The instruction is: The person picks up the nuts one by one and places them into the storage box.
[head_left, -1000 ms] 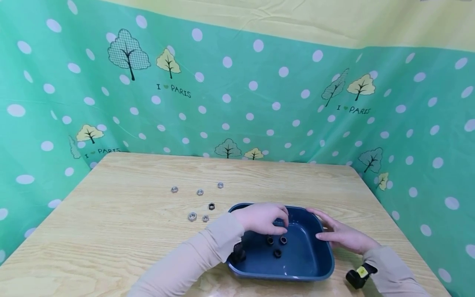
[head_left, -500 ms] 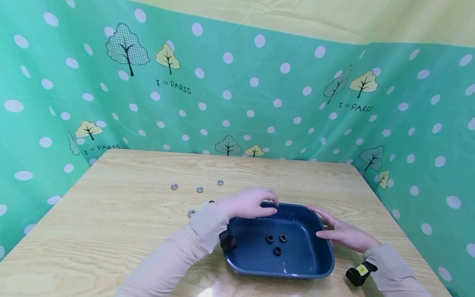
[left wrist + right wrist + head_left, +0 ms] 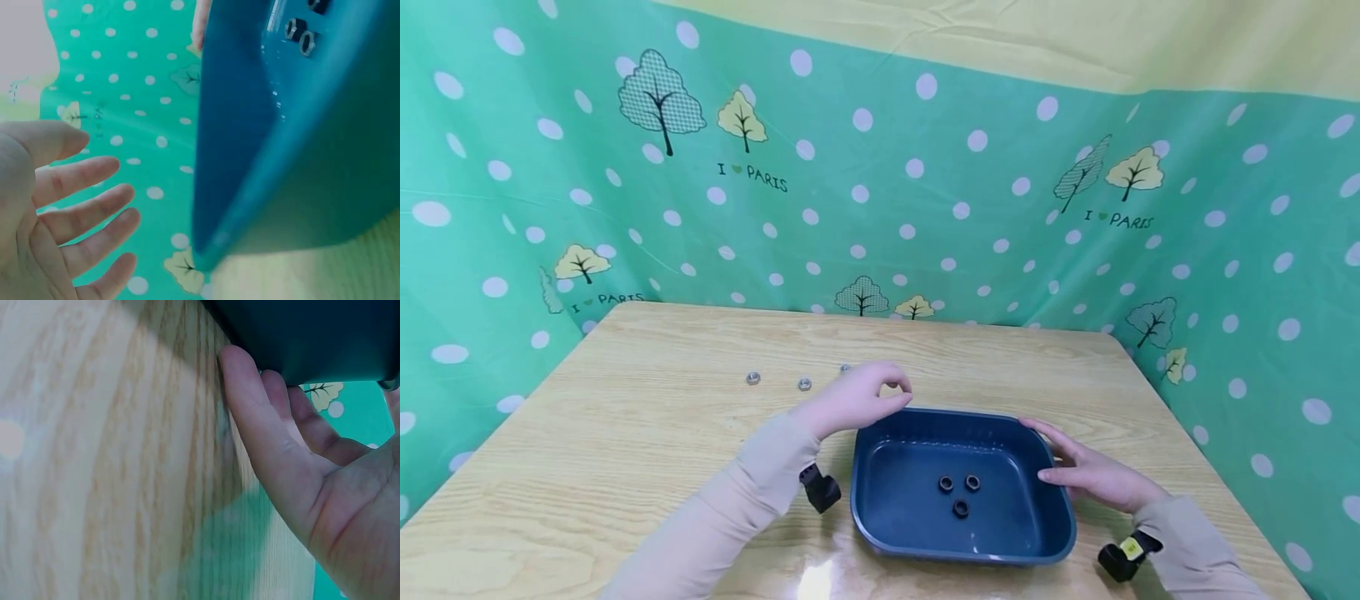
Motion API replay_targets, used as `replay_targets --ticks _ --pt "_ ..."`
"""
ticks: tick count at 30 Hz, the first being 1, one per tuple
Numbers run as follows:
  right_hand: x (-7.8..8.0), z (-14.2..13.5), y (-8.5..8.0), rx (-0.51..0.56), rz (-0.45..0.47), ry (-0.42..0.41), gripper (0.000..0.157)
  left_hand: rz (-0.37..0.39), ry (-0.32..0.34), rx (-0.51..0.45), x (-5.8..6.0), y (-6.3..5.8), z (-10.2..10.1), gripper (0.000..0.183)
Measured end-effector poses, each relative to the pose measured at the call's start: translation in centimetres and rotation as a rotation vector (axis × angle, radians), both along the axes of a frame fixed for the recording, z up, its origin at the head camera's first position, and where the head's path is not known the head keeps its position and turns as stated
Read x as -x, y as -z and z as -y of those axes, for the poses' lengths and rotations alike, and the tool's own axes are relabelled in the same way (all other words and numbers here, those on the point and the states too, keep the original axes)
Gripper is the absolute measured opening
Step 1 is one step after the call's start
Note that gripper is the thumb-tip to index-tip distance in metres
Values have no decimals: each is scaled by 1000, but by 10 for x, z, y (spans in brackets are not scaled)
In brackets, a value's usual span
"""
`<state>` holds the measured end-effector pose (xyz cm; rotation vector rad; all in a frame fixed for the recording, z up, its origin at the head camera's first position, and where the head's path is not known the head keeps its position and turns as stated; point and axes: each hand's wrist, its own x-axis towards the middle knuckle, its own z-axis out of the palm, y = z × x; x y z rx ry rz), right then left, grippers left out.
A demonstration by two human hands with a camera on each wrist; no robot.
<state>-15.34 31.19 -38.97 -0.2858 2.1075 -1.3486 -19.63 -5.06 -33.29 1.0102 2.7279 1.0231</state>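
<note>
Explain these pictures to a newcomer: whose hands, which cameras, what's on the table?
There's no robot: a person works bare-handed. The wide view comes from a camera worn on the head, looking down; the two close views come from small black cameras on the wrists. On the pale wood-grain table stands a dark-blue, rounded rectangular basin with three dark hexagonal nuts inside. Three silvery metal nuts show to its left. The left hand holds nothing, fingers loosely spread, near the basin's far left corner. The right hand holds the basin's right side, thumb over the rim.
</note>
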Motion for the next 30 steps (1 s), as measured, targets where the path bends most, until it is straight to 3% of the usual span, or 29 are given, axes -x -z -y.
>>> replay_targets --ticks 8,17,30 --pt "-1 0 0 7 -14 -5 73 12 -39 -53 1 15 13 15" --pt "-2 -1 2 32 -18 -16 72 15 -42 -79 -2 22 24 18" --pt "-2 -1 3 13 -30 3 73 19 -118 -93 -7 35 41 17"
